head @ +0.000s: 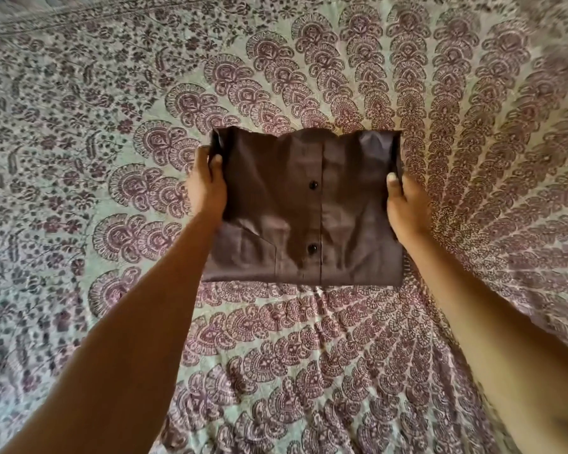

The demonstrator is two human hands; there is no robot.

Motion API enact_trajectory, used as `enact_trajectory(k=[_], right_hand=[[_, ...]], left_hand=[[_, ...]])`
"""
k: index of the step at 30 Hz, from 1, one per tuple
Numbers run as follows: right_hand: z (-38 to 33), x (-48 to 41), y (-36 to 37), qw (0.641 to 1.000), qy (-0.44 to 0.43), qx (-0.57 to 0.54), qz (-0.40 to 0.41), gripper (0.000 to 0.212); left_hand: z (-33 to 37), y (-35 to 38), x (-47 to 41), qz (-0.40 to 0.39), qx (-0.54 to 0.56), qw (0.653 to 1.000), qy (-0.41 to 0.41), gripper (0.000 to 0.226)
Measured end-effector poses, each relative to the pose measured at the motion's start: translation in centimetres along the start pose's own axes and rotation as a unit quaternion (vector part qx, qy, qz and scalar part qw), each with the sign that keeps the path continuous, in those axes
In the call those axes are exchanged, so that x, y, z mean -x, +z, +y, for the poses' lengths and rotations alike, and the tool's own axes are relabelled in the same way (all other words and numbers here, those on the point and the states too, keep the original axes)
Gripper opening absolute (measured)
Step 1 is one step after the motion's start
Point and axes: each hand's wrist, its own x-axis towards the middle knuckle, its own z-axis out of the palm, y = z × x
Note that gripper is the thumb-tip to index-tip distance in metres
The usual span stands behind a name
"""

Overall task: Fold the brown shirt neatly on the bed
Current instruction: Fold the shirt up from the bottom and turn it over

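two bare arms reach out from the bottom of the view over the bed [79, 158], which has a cover full of purple swirls and flowers. in the middle of the bed is the brown shirt [295, 224]. it is already a small, tidy block, with the button strip and two dark buttons running down its front. the near edge is straight. it looks like most of the folding is done. what may be left is to lay the far part flat and smooth it, because the far edge looks wavy and a bit lifted.

the left hand [205, 185] grabs the left side of the shirt near the far corner, thumb on top and the other fingers tucked under the cloth. the right hand [404, 201] does the same on the right side, thumb on top. both hands are closed on the cloth, pinching its side edges. i cannot tell if the near edge rests on the bed or is held just above it.
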Motion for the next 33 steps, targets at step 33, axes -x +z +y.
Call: enact_trajectory(k=[33], right_hand=[[-1.0,-2.8,8.6,0.932,-0.244,0.254,-0.084,0.053]], left_hand=[[1.6,9.8,0.8,-0.138,-0.285,0.911,0.264,0.052]])
